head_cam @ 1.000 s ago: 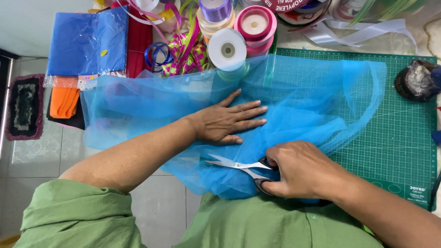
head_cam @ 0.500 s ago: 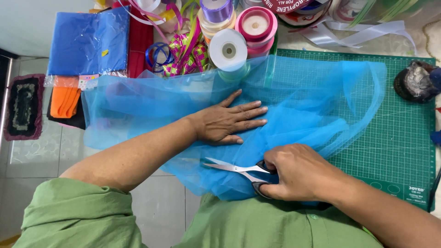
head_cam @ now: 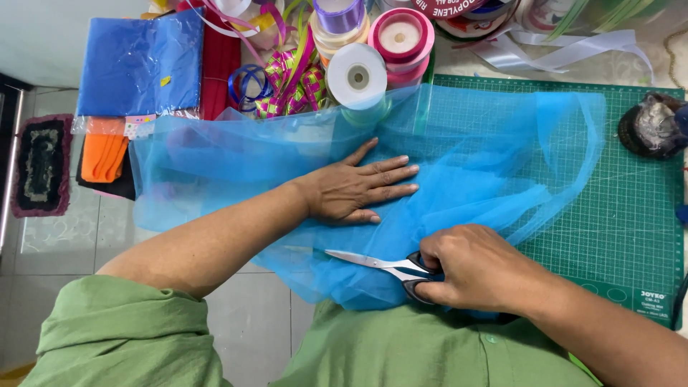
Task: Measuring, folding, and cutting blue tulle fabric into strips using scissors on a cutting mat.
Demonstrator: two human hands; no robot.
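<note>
A sheet of sheer blue tulle lies spread over a green cutting mat and hangs past its left edge. My left hand rests flat on the tulle, fingers spread and pointing right. Just below it, my right hand grips a pair of silver scissors with dark handles. The blades point left and lie nearly closed in the tulle near its lower edge.
Ribbon spools, white, pink and purple, crowd the mat's top edge with loose ribbons. A blue packet and an orange item lie at the left. A dark round object sits at the right. Tiled floor lies below.
The scissors and my right hand have shifted slightly left along the tulle's lower edge, and the blades have drawn closer together. My left hand stays pressed in place.
</note>
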